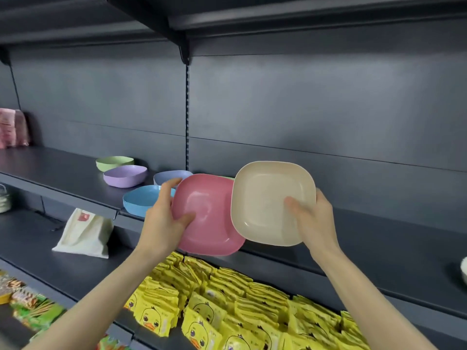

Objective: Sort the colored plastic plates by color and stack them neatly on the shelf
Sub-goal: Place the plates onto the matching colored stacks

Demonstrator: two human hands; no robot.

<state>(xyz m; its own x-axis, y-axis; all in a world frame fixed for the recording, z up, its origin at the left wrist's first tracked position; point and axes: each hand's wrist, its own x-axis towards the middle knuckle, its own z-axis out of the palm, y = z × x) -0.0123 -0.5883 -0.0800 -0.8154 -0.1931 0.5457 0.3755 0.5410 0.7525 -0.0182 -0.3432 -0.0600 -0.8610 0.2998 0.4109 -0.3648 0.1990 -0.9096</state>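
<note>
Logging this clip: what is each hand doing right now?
Left hand: grips the pink plate.
Right hand: grips the cream plate.

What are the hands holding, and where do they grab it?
The left hand grips the pink plate by its left rim, thumb inside. The right hand grips the cream plate by its lower right rim, thumb inside.

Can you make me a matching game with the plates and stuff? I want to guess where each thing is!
Things
1. pink plate
2. cream plate
3. light blue plate
4. white bag

Places
A. lying on the lower shelf
B. held in the right hand
C. sitting on the plate shelf
D. held in the left hand

Pairs: 1-D, 2-B, 3-C, 4-A
</note>
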